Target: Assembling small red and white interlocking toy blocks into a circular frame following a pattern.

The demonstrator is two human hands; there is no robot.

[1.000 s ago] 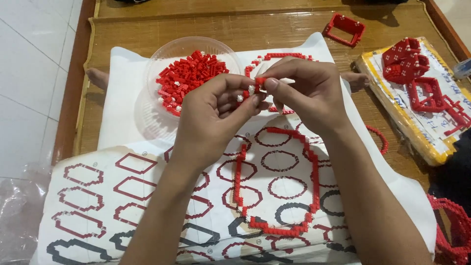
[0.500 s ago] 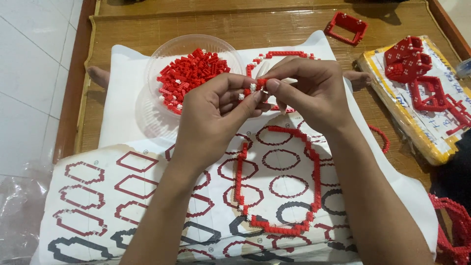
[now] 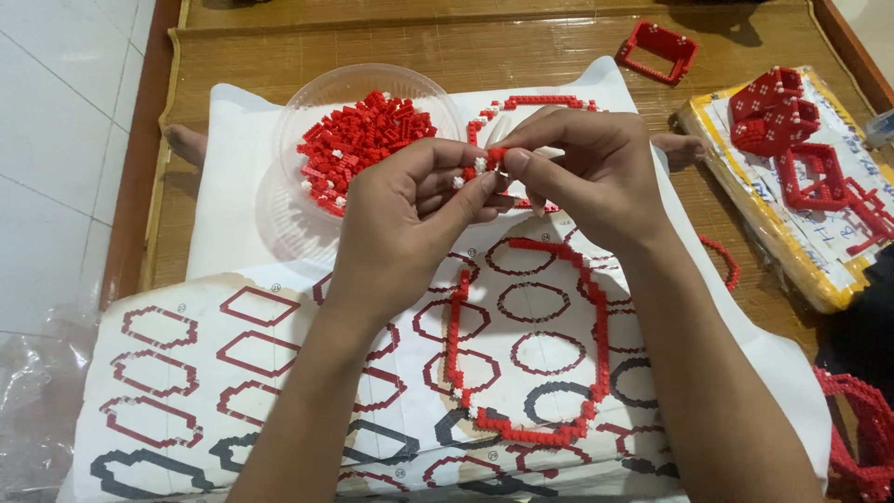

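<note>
My left hand (image 3: 410, 210) and my right hand (image 3: 582, 172) meet above the middle of the sheet, both pinching a short strip of small red and white bricks (image 3: 488, 160) between thumbs and fingertips. Below them a large open ring of red bricks (image 3: 596, 326) lies flat on a white paper template (image 3: 186, 373) printed with red and black octagon outlines. A clear plastic bowl (image 3: 307, 98) full of loose red bricks (image 3: 358, 144) stands just left of my hands. Another red and white brick ring (image 3: 540, 101) lies behind my hands, partly hidden.
A small red brick frame (image 3: 659, 48) lies on the woven mat (image 3: 419, 47) at the back. On the right, a yellow-edged board (image 3: 792, 251) carries several red brick shapes (image 3: 778, 112). More red brickwork (image 3: 861, 428) sits bottom right. White floor tiles (image 3: 56, 140) lie left.
Both hands have stayed together on the small brick strip, with only slight finger shifts. Nothing else has moved.
</note>
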